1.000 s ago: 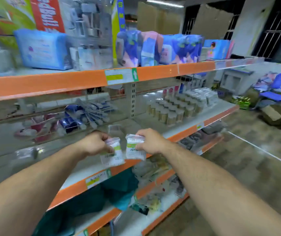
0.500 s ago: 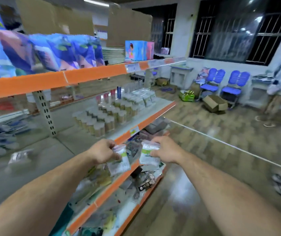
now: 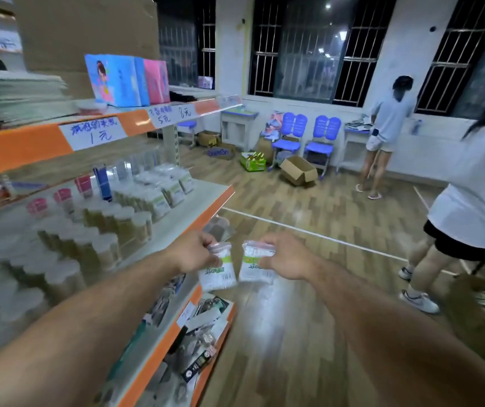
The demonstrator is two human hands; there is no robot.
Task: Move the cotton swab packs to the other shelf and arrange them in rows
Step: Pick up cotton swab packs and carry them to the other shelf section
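Two clear zip-top bags of cotton swabs hang side by side in the air, each pinched at its top edge. The left cotton swab pack (image 3: 217,267) dangles from the curled fingers of the left hand (image 3: 192,251). The right cotton swab pack (image 3: 256,264) hangs from the thumb and fingers of the right hand (image 3: 289,257). The bags' lower corners are very close; whether they touch cannot be told. Both packs are held just past the outer corner of the shelving, over the wooden floor (image 3: 308,333).

Left of the grip and slightly above it is the middle shelf (image 3: 197,205), which carries rows of round swab tubs (image 3: 112,230). Beyond the tubs are stacked packs with green labels (image 3: 161,190). Directly below the hands, the lower shelf (image 3: 173,337) holds a jumble of small packaged goods. Up and to the left, the top shelf's orange edge bears a handwritten price label (image 3: 94,132), and blue and pink boxes (image 3: 126,79) stand above it.

Far beyond the hands, two blue chairs (image 3: 308,133) stand under barred windows beside an open cardboard box (image 3: 298,170). A person in a pale top (image 3: 388,121) stands at a desk by the wall, back turned. To the right of the grip stands a second person in a white shirt (image 3: 476,195) and dark shorts.
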